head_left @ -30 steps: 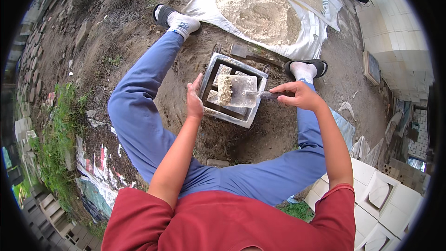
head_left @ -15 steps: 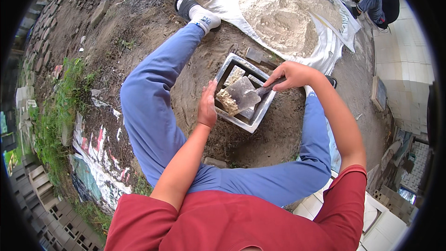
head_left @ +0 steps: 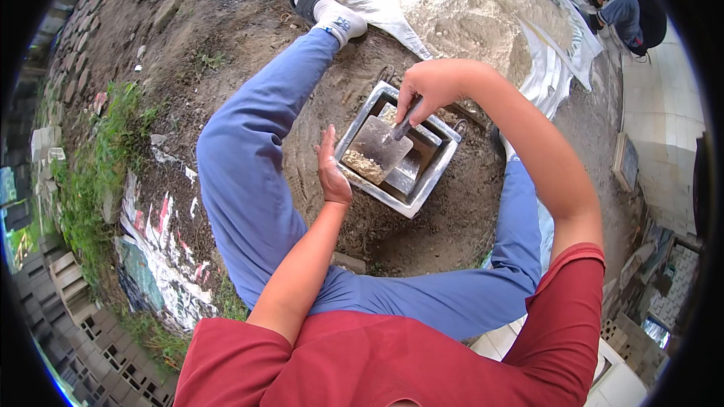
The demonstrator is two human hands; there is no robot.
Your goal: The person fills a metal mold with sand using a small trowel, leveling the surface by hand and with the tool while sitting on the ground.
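Between my legs a rectangular metal mould (head_left: 428, 186) rests on the soil, with a raised metal core (head_left: 405, 173) inside its frame. My right hand (head_left: 437, 89) is closed round the handle of a trowel (head_left: 379, 143), whose flat grey blade lies slanted over the mould's left part. Pale crumbly mix (head_left: 363, 165) shows at the blade's lower left edge, inside the frame. My left hand (head_left: 332, 168) is against the mould's left side, fingers stretched out and holding nothing. The far part of the mould is partly hidden by my right hand.
Beyond the mould, a heap of pale powdery mix (head_left: 467, 19) lies on white sacking (head_left: 549, 79). Another person (head_left: 641, 19) is at the far right. Grass (head_left: 98, 181) and torn plastic sheeting (head_left: 162, 256) lie at the left. Pale stacked blocks (head_left: 660, 120) line the right.
My right hand has swung up and to the left, turning the trowel so its handle points away from me. My left hand's fingers have come slightly off the mould's rim.
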